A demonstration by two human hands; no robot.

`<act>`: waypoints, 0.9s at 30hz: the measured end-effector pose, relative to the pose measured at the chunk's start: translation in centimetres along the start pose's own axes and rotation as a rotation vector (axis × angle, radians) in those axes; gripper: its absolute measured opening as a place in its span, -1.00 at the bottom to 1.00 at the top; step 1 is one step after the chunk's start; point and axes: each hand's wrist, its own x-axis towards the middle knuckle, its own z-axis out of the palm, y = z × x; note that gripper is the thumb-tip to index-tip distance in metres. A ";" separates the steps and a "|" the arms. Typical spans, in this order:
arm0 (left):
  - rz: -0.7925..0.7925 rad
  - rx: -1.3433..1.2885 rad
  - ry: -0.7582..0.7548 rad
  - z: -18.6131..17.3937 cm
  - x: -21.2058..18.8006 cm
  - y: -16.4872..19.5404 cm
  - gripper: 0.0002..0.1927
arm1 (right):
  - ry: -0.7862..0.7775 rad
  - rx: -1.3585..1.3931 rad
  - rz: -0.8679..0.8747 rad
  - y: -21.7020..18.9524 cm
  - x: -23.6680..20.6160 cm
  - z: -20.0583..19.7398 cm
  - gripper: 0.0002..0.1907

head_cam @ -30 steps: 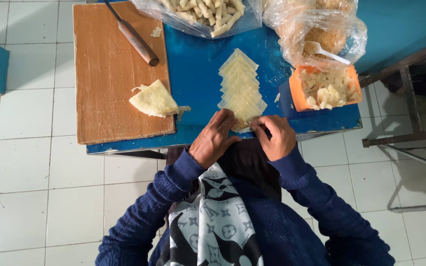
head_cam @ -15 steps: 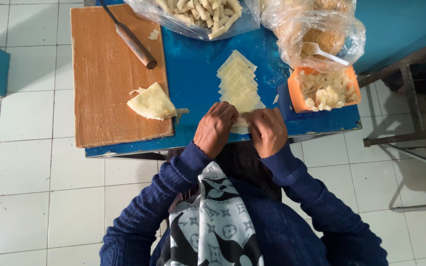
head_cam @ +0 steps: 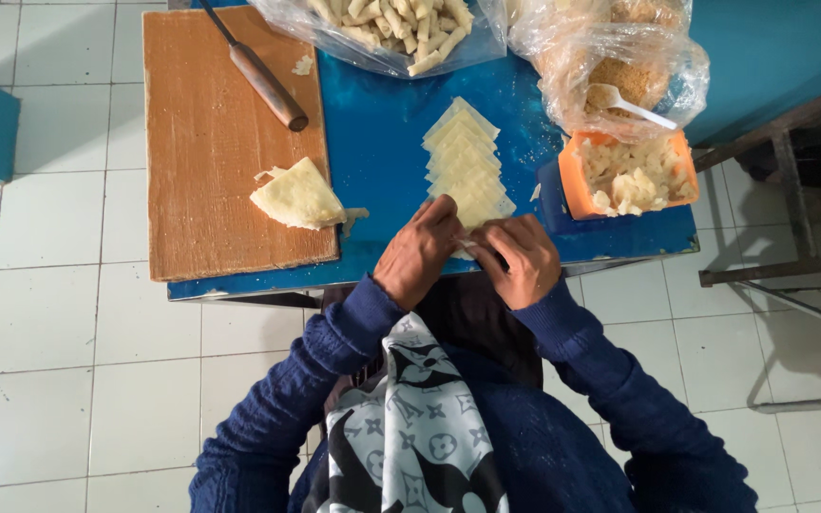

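Both hands (head_cam: 472, 252) fold a wrapper (head_cam: 468, 246) — blue table (head_cam: 382, 142), white-tiled floor (head_cam: 40, 332).

Two clear plastic bags (head_cam: 391, 43) stand at the far edge of the blue table (head_cam: 382, 142). The first, near the middle, lies open and wide, crumpled at its rim, and holds pale rolled sticks. The second bag (head_cam: 620, 66), just to its right, is bunched and shiny, holds golden-brown crumbs, and has a white plastic spoon (head_cam: 624, 100) poking from it. No labels, signs or screens show anywhere in view
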 end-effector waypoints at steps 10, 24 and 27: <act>-0.013 -0.092 0.003 -0.4 0.6 -0.7 -0.89 | -0.073 0.076 0.115 1.8 0.4 0.8 -0.92; -0.098 -0.117 -0.027 -0.3 0.7 -0.9 -0.89 | -0.026 -0.032 0.041 0.8 0.5 0.5 -0.86; 0.029 -0.019 0.035 -0.3 0.5 -0.3 -0.75 | -0.022 -0.084 0.059 0.8 0.6 0.6 -0.86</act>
